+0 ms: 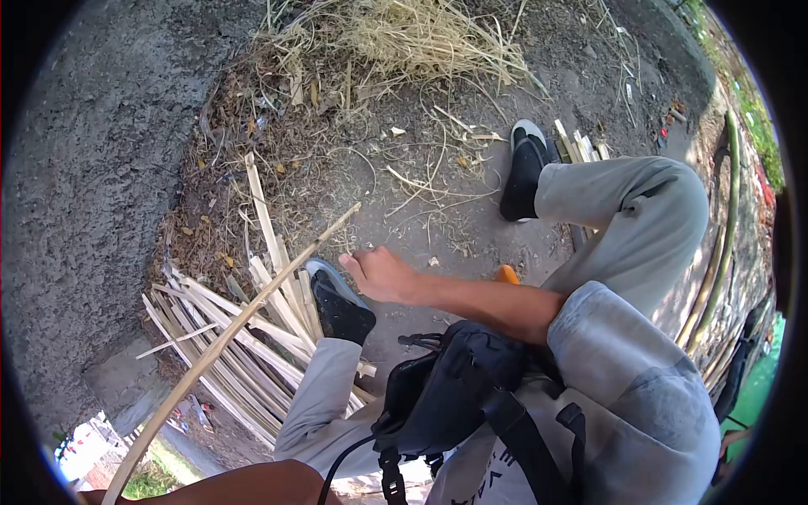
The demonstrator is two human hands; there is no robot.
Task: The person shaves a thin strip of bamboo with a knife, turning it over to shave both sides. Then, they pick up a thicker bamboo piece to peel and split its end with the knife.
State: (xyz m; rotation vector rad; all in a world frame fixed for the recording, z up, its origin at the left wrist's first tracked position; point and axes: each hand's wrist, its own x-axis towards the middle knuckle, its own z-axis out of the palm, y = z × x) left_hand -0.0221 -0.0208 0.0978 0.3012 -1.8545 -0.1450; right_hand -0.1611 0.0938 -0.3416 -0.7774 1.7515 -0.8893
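A long, pale bamboo strip (223, 341) slants up from the lower left corner and ends in the air near my right hand. My left hand (93, 497) shows only as a sliver at the bottom edge, where it holds the strip's near end; its fingers are mostly hidden. My right hand (379, 273) is beside my left shoe (341, 303), apart from the strip. Its fingers are curled in, with the thumb toward the strip's tip. What they hold, if anything, cannot be made out.
Split strips (244, 362) lie in a bundle at left. Fine shavings (421, 38) are heaped ahead. An orange object (507, 274) pokes out behind my right forearm. Long poles (715, 244) lie at right, and a rough grey wall (101, 168) stands left. A black bag (454, 387) hangs at my waist.
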